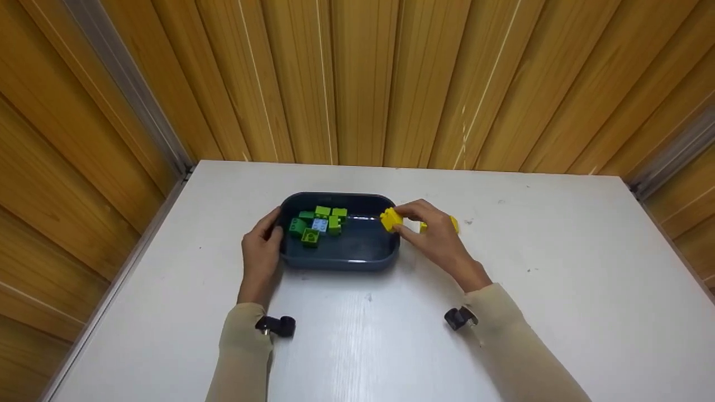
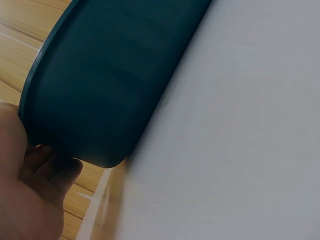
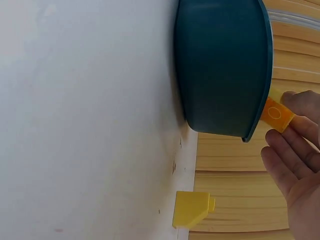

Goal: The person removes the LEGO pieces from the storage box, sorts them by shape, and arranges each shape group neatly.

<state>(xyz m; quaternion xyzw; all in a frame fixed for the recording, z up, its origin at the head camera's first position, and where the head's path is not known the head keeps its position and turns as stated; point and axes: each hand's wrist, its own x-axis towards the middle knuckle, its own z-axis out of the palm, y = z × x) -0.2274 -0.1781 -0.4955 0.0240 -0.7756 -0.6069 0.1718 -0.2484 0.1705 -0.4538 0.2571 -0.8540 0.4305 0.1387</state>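
Wood-grained panels (image 1: 357,84) enclose a white desk (image 1: 357,335) whose top shows a few small scuffs. One dark blue tray (image 1: 363,240) sits on it with seven bricks inside: four lime green bricks (image 1: 334,225), two dark green bricks (image 1: 296,226) and one light blue brick (image 1: 319,225). Of the two hands, the left hand (image 1: 261,248) grips the tray's left end; the right hand (image 1: 438,237) pinches one yellow brick (image 1: 391,220) at the right rim. At least one other yellow brick (image 3: 191,210) lies nearby on the desk.

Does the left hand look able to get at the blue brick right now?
Probably yes, if the left hand loosens its grip on the tray: nothing covers the blue brick from above.
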